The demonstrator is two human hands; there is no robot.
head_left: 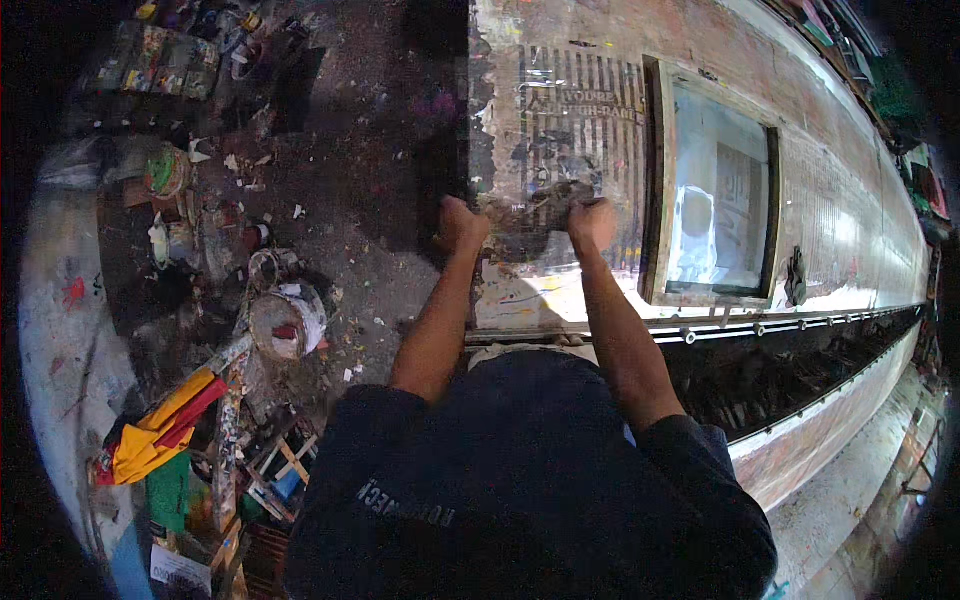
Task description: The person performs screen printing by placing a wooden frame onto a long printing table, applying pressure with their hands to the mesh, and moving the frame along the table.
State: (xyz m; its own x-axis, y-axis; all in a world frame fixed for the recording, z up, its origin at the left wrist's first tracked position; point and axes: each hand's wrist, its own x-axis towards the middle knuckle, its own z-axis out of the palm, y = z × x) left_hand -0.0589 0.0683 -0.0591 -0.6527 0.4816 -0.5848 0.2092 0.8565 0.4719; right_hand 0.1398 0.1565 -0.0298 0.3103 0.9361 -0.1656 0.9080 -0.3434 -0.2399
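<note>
My left hand [463, 228] is closed in a fist at the left edge of the long, paint-stained table [530, 290]. Farther right, my right hand [592, 225] is also closed, over the striped printed area of the tabletop. A dark, crumpled rag [552, 198] reaches from my right fist toward the left one. Whether its other end lies in my left fingers I cannot make out. Just right of my right hand, a wooden screen-printing frame [656, 180] with pale mesh lies flat on the table.
A metal rail with small rollers [760, 330] runs along the table's near side. On the left are a paint-crusted bucket [285, 325], a yellow and red cloth [165, 425] and cluttered containers [165, 170]. Scraps litter the dark floor [370, 150]. A small dark object [796, 276] lies right of the frame.
</note>
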